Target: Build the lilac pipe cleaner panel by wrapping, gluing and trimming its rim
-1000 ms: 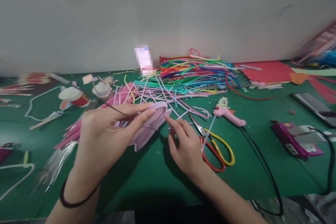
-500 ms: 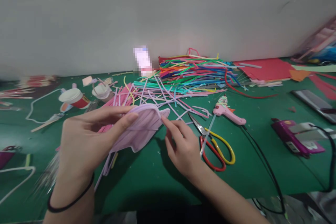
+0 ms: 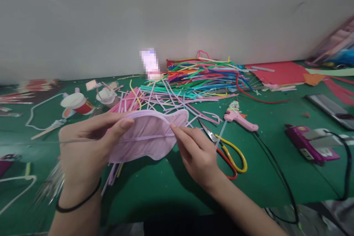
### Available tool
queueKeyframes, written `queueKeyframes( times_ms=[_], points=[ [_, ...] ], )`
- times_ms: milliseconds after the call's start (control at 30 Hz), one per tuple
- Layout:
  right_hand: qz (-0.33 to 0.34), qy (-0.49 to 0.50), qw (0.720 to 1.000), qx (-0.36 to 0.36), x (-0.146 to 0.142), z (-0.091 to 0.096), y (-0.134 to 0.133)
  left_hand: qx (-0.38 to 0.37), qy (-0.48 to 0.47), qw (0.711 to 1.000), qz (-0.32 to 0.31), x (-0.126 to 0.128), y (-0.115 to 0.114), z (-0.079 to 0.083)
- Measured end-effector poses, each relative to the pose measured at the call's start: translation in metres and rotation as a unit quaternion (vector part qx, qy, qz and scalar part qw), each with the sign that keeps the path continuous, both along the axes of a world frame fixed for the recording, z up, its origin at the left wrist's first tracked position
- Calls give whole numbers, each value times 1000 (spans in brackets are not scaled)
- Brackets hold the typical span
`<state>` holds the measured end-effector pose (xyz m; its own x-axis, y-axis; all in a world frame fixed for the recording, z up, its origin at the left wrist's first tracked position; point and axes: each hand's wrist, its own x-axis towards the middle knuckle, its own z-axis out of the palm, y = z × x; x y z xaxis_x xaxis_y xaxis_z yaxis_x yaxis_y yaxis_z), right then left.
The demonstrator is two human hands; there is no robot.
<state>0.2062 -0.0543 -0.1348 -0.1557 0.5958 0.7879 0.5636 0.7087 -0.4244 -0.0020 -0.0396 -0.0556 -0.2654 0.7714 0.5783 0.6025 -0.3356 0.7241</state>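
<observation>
Between my two hands is a lilac petal or leaf shape (image 3: pixel 149 145) with a fuzzy, pipe-cleaner-like rim and a rib along its middle. My left hand (image 3: pixel 94 147) pinches its left end between thumb and fingers; a thin wire runs leftward across that hand. The fingertips of my right hand (image 3: pixel 197 153) pinch the upper rim near its right end. Scissors (image 3: pixel 232 151) with red and yellow handles lie just right of my right hand, partly hidden by it. Lilac pipe cleaners (image 3: pixel 171 99) are strewn behind the shape.
Multicoloured pipe cleaners (image 3: pixel 204 75) are heaped by the wall. A pink glue gun (image 3: pixel 243 120) trails a black cable at right, near a purple power strip (image 3: pixel 309 147) and a dark phone (image 3: pixel 329 108). Paper cups (image 3: pixel 79 103) stand at left. Red sheets (image 3: pixel 279 73) lie at the back.
The lilac shape has turned so more of its face and its middle rib show. My left hand has shifted slightly left, my right hand slightly right, covering more of the scissors.
</observation>
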Motion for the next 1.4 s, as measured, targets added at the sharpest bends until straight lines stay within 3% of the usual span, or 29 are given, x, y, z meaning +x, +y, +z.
queueKeyframes(
  times_ms=[233,400,567,833,933,1067,1133,1233,1333,1400],
  points=[
    [-54,-28,998,33,12,11,-1,8,-126,991,-40,-1,11,-41],
    [-50,-67,996,29,14,17,2,14,-163,984,-65,2,13,-59],
    [-55,-99,993,44,16,17,2,-20,-190,980,-46,1,14,-65],
    [-71,-147,985,54,18,26,5,-61,-223,972,-44,6,16,-61],
    [-83,-211,974,25,21,32,0,-147,-274,947,-79,6,14,-61],
    [-54,-310,947,-65,25,29,-11,-337,-316,872,-165,2,13,-76],
    [-11,-342,931,-128,27,22,-13,-381,-330,840,-200,-2,13,-87],
    [41,-372,902,-215,30,9,-8,-398,-351,821,-211,-10,13,-97],
    [49,-374,893,-247,32,3,2,-356,-381,843,-133,-21,6,-98],
    [46,-371,893,-251,34,4,8,-259,-362,895,-41,-26,-3,-94]
  ],
)
